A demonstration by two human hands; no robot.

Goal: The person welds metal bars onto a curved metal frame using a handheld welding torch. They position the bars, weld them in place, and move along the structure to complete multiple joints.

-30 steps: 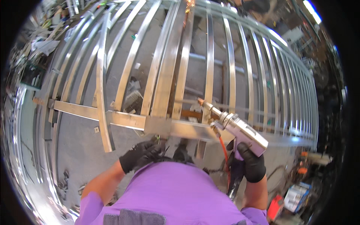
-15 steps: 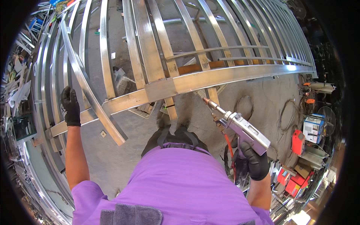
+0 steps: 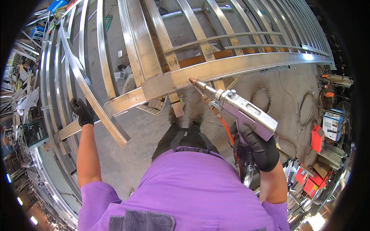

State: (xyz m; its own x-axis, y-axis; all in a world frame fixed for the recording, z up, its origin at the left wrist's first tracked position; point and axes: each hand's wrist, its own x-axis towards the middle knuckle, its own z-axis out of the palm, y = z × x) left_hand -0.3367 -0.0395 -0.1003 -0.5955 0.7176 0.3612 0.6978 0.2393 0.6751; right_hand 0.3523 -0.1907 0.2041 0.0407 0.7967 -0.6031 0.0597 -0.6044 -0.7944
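My right hand [image 3: 262, 149], in a black glove, is wrapped round the grip of a silver handheld welding gun [image 3: 246, 111]. The gun's copper nozzle points up and left over a long metal cross tube [image 3: 235, 69], close to a wide flat bar joint [image 3: 158, 85]; I cannot tell if it touches. A red hose [image 3: 227, 129] runs down from the gun. My left hand [image 3: 81, 112], also gloved, is at the left end of the metal frame with its fingers apart and nothing visible in them. Beside it, a loose metal tube [image 3: 90, 92] lies slantwise across the frame.
Parallel metal bars [image 3: 104, 50] stretch away from the cross tube. Under the frame stands a plastic crate [image 3: 156, 109]. Coiled cable [image 3: 262, 98] lies on the floor at right, near red boxes [image 3: 318, 138] and a white-blue box [image 3: 333, 125]. Scrap metal piles up at far left.
The welding gun's nozzle has moved up and left, nearer the flat bar joint. My left hand has shifted right and slightly down, towards the loose tube. The view has shifted a little.
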